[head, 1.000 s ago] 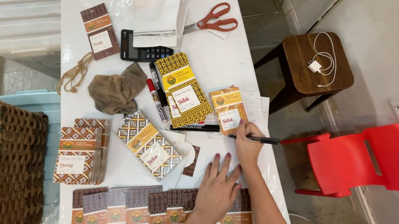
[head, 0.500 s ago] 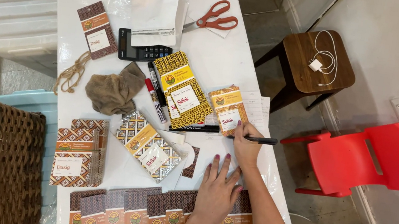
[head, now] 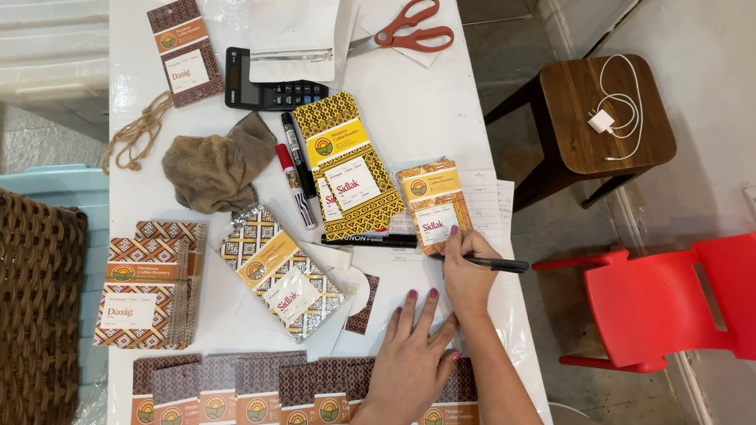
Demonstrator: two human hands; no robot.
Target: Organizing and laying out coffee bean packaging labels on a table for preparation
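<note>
The left hand (head: 413, 360) is lying flat, fingers spread, on the row of brown patterned packets (head: 285, 415) lined up along the near edge of the white table (head: 433, 120). The right hand (head: 468, 272) is sitting just beyond it, fingers curled and pinching a black pen (head: 496, 263) that is pointing right, toward the table's edge. Its fingertips are touching the near corner of a small orange-and-yellow patterned packet (head: 435, 204), which is lying on a sheet of paper (head: 490, 210) — right beside a larger yellow packet (head: 349, 170).

A black marker (head: 369, 238) is lying just left of the right hand, with a red marker (head: 288, 173) farther left by a crumpled brown cloth (head: 216, 165). A black calculator (head: 271, 92) and red-handled scissors (head: 407, 30) are lying at the far end. A wicker basket (head: 29, 309) is standing at the near left, off the table — a red chair (head: 707, 305) and a wooden stool (head: 596, 116) are standing to the right.
</note>
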